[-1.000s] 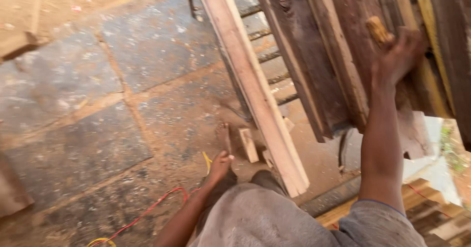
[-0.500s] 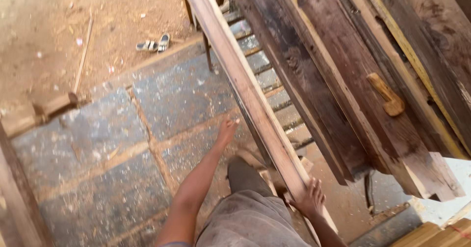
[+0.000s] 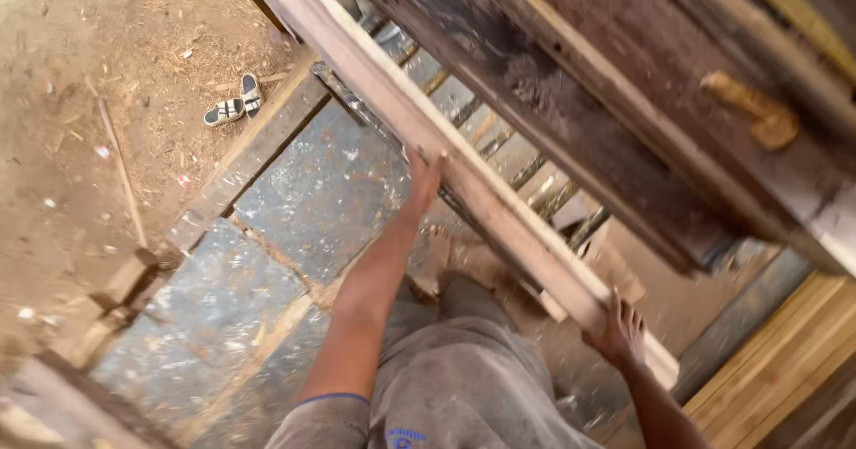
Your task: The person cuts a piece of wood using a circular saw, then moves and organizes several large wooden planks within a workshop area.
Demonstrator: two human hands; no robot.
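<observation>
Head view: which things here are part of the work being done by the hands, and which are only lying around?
In the work:
- plank, pale and long
- left hand, gripping the plank
- right hand, gripping the plank's near end

Lying about:
- sandals on the dirt
- stick on the dirt
- dark beams beside the plank
- wooden peg on the beams

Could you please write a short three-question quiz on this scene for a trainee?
1. True or false: both hands hold the same pale plank.
2. Which hand is nearer the plank's end: the left hand or the right hand?
3. What lies on the dirt at upper left: A sandals, B a hammer, C a bucket?

Key: 1 true; 2 the right hand; 3 A.
</observation>
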